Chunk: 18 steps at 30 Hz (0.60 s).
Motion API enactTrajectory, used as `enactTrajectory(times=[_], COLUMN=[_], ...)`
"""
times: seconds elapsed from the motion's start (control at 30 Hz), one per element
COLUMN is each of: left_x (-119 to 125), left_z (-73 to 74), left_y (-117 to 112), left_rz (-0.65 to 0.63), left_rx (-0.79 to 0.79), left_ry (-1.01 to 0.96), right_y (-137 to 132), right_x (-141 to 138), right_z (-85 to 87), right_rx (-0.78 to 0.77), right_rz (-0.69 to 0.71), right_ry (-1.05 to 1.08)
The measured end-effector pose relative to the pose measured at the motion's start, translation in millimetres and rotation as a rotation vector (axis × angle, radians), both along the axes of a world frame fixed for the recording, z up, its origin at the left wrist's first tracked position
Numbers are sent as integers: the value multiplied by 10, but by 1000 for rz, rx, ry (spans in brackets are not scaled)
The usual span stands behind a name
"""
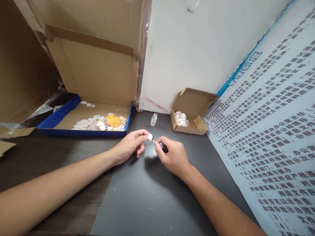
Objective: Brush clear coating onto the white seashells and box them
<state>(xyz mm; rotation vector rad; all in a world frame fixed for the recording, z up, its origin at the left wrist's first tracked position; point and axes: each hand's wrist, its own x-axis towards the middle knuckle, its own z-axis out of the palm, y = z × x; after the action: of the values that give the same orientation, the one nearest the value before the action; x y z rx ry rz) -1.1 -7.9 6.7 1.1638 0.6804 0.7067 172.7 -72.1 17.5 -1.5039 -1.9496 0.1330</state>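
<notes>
My left hand [133, 144] pinches a small white shell [150, 137] between thumb and index finger, above the dark grey mat. In my right hand [173, 155] is a small applicator brush [154, 140] with a black cap-like handle [164, 149], mostly hidden by the fingers. Its dark tip is at the shell's right edge; whether it touches I cannot tell. Beyond both hands stands a small clear glass bottle [154, 120] with a printed label, upright and without a cap.
To the left, a blue-edged cardboard box [83, 132] lies open, holding many shells and an orange piece [114, 121]. A smaller open carton [192, 130] with white shells stands at the back right. A printed sheet [265, 131] borders the right side, a white panel [182, 55] the back.
</notes>
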Motion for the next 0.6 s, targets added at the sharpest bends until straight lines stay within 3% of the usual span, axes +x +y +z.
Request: enactTrajectory(times=[0.6], left_x=[-10], left_z=[5], left_y=[4], left_rz=[-6], left_rx=[-4], left_ry=[3], right_y=[4], right_x=[-1], right_z=[6], right_rx=[5], right_rz=[9], right_ry=[-4])
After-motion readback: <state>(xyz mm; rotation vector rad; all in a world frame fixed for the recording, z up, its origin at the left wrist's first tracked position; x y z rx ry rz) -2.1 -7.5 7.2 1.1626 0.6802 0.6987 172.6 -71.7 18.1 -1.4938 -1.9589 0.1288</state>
